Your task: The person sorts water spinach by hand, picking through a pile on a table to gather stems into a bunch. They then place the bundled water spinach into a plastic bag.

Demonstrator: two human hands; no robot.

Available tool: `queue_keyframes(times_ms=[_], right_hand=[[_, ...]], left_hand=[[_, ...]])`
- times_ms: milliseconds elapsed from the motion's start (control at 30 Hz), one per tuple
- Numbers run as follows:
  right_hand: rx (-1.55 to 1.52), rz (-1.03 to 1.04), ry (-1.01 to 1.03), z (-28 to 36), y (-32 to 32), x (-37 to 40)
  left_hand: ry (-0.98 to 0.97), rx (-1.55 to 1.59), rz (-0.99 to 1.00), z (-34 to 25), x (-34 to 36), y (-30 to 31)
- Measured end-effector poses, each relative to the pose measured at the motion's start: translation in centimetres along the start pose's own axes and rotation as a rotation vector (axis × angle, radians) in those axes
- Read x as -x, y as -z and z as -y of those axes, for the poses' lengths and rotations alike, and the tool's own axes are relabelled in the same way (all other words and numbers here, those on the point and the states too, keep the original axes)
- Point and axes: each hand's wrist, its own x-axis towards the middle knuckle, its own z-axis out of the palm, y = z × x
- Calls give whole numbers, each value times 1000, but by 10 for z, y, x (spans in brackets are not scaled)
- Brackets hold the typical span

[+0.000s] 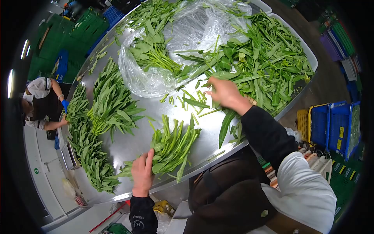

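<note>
My left hand is closed around a bunch of leafy green stems at the front edge of the metal table. The bunch's cut ends point away from me. Over short cut stem pieces, my right hand has curled, slightly blurred fingers; anything in them is hidden. Beside it spreads a large heap of loose leafy greens. A small tan thing shows by my right wrist, too covered to name.
A clear plastic bag with greens lies at the back. More bunches line the left side, where a co-worker's blue-gloved hand touches them. Blue baskets stand right; green crates are stacked behind.
</note>
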Motion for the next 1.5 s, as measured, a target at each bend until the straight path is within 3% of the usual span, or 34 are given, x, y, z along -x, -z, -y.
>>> queue_keyframes(times_ms=[67, 133, 200, 233, 300, 333, 433, 467, 500, 567, 633, 733, 800, 833, 867, 900, 933, 967, 1033, 1100, 1167, 1233, 1267, 1300, 1367, 1433, 1500], right_hand=[[68, -125, 422, 15, -13, 9], [-154, -137, 651, 53, -36, 25], [-14, -138, 878, 85, -52, 39], [-14, -140, 871, 84, -58, 34], [-322, 173, 631, 77, -72, 21], [-555, 178, 452, 74, -74, 22], [-817, 193, 305, 76, -60, 35], [-619, 164, 261, 81, -45, 41], [-617, 168, 261, 79, -47, 41], [-224, -359, 669, 71, -54, 37], [-240, -386, 648, 71, -59, 36], [-350, -441, 504, 72, -60, 35], [-602, -400, 332, 68, -61, 32], [-872, -379, 175, 57, -54, 23], [-907, -427, -47, 37, -42, 7], [-915, -550, 25, 11, -38, -7], [-1182, -345, -154, 2, -17, -12], [-1015, -237, -84, -26, -26, -25], [-41, -174, 41, -6, -4, -1], [-430, -136, 242, 0, -17, 2], [-1336, 195, 101, 17, -50, -7], [-1562, 667, -209, 52, -58, 10], [-1913, 960, -251, 53, -85, 13], [-1915, 956, -253, 55, -86, 16], [-1779, 1180, -273, 62, -85, 24], [-1634, 1072, -172, 65, -67, 28], [-1514, 780, -114, 61, -72, 23]], left_hand=[[-41, -20, 16, 1, -6, 0], [-88, -41, 29, -2, -18, -1], [-146, -39, 5, -7, -30, 0], [-153, -37, 8, -7, -32, -1], [-173, -40, -24, -8, -36, 0], [-171, -38, -26, -10, -40, 2], [-254, 35, -62, -18, -50, 11], [-261, 21, -47, -18, -53, 12], [-270, 7, -30, -18, -54, 12], [-273, -19, -22, -18, -55, 8], [-279, -48, -15, -18, -59, 4], [-288, -71, -86, -19, -61, 3], [-209, -49, -85, -19, -59, 3], [-205, -49, -85, -14, -54, 3], [-178, -37, -90, -6, -46, 3], [-158, -26, -95, 1, -38, 4], [-150, -21, -124, 4, -33, 8], [-149, -21, -125, 5, -28, 12], [-138, 50, -182, 7, -22, 20], [-167, 37, -192, 4, -23, 26], [-241, 147, -340, -1, -25, 26], [-210, 154, -289, -2, -29, 23], [-169, 160, -240, -2, -30, 19], [-125, 165, -189, -2, -30, 15], [-11, 189, -65, 3, -23, 9], [-149, 95, -132, 5, -19, 7], [-233, 134, -219, 4, -19, 4]])
